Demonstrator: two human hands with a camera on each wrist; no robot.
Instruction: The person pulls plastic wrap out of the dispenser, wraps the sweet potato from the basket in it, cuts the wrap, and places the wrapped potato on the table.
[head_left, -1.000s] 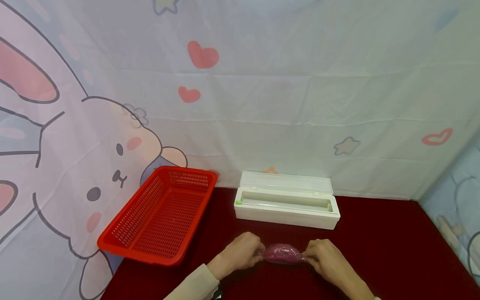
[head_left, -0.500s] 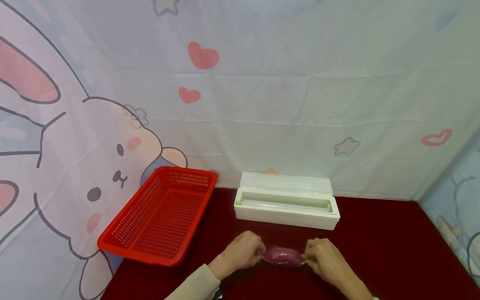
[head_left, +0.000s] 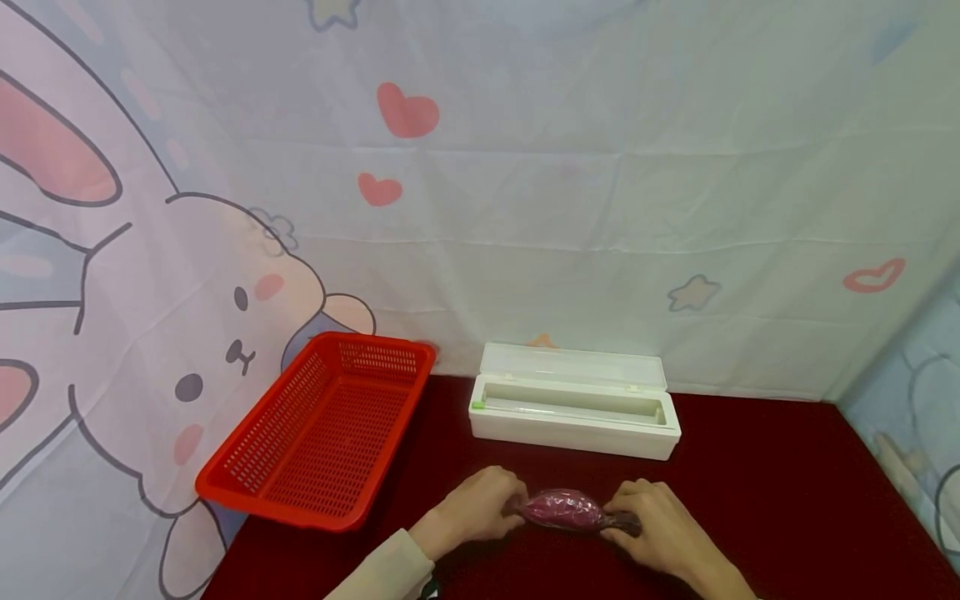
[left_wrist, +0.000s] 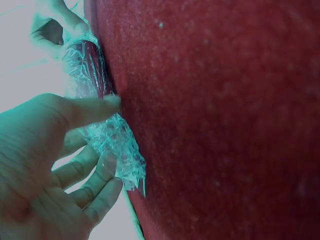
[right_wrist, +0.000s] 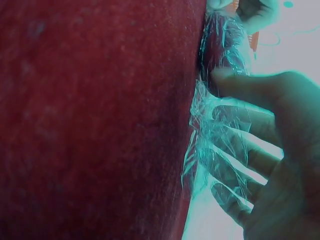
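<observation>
A purple oblong thing (head_left: 562, 509), its exact kind hidden under cling film, lies between my hands close to the red table cloth. My left hand (head_left: 483, 504) pinches the gathered film at its left end, thumb against forefinger. At the other end, my right hand (head_left: 654, 527) pinches the film in the same way. In the left wrist view a crumpled tail of cling film (left_wrist: 120, 150) sticks out past the thumb, with the other fingers loosely bent beside it. A similar loose tail of film (right_wrist: 210, 135) spreads over the fingers in the right wrist view.
Behind the hands stands a white cling film box (head_left: 573, 442), lid raised, with a roll inside and a green slider at its left. To the left is a red perforated basket (head_left: 352, 504). A printed cloth backdrop (head_left: 570, 208) closes off the table's rear.
The film at both ends now looks more tightly twisted, and a tail shows by the right hand. The purple thing has turned slightly. Both hands have shifted only a little.
</observation>
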